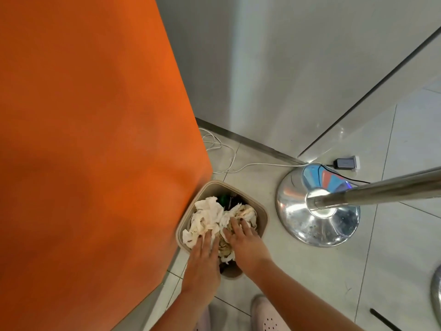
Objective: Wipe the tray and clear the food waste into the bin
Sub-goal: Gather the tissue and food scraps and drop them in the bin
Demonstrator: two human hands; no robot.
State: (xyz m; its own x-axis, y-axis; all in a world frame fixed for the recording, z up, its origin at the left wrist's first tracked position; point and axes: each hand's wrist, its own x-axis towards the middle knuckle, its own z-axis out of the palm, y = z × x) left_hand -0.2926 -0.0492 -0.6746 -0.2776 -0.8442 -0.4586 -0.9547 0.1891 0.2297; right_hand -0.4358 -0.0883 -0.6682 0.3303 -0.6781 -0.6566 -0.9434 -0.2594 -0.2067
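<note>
The orange table (95, 139) hides the left rim of the bin (262, 212); what lies under the crumpled paper (207, 217) is unclear. The tan bin, on the floor between the table and a metal stand base (317, 225), is heaped full. The left hand (202, 263) and right hand (247, 246) press flat on the paper, fingers straight, grasping nothing.

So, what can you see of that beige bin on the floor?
The beige squarish plastic bin, rounded at the corners, stands upright on the pale tiled floor, partly under the orange tabletop. Crumpled, stained white paper napkins fill it to the rim. The left hand and right hand press flat on them.
</note>
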